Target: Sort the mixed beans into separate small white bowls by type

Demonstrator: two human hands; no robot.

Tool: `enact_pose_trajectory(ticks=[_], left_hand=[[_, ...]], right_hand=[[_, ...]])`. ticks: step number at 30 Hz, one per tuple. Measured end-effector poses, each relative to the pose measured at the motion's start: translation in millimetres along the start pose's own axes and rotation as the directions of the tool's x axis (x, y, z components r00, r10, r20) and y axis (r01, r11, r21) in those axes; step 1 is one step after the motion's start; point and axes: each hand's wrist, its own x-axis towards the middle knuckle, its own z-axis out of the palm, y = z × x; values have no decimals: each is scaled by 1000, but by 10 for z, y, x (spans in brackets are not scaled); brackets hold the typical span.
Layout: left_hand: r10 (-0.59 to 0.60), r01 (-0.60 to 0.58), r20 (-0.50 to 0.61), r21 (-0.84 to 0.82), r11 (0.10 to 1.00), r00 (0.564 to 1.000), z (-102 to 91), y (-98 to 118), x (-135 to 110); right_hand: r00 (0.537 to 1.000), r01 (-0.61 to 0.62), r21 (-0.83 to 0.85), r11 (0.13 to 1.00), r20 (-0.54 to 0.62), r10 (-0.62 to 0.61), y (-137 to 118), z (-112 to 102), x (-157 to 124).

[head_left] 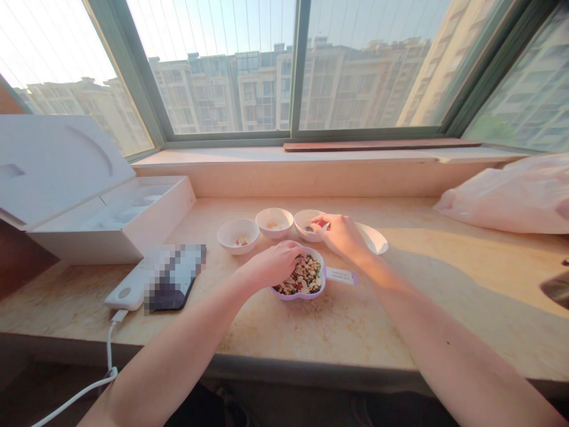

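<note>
Since the fingers hide any contents, grip uncertain: right hand [340, 236], fingertips drawn together at the rim of a small white bowl [303, 220], hold undeterminable. Left hand [271, 265], half-curled, fingertips over mixed beans and nuts [304, 276] in a lilac dish [320, 286], on a stone sill [338, 332]. Phone [173, 279], screen pixelated, lies nearby.

a lilac bowl [297, 295] holds mottled brown-and-cream beans [304, 276].
</note>
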Motion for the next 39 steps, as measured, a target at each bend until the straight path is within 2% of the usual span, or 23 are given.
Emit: enact_pose_trajectory(ticks=[5, 10, 18, 29, 35, 39], left_hand=[[9, -9, 23, 25, 1000, 1000, 36, -33, 16], [-16, 17, -19, 20, 1000, 1000, 28, -27, 19], [-41, 41, 2, 12, 999, 999, -78, 60, 9], [-64, 62, 52, 53, 997, 997, -81, 59, 12], [11, -10, -6, 37, 999, 1000, -76, 16, 18], [38, -37, -72, 15, 999, 997, -95, -41, 0]], right_hand=[[1000, 2, -75, 997, -31, -4, 51, 24, 24], [1000, 15, -133, 991, -19, -18, 100, 40, 35], [1000, 5, -137, 991, 8, -4, 103, 47, 13], [999, -26, -114, 993, 20, 29, 45, 17, 8], [1000, 7, -101, 995, 12, -6, 64, 40, 14], [999, 13, -50, 999, -32, -15, 56, 32, 14]])
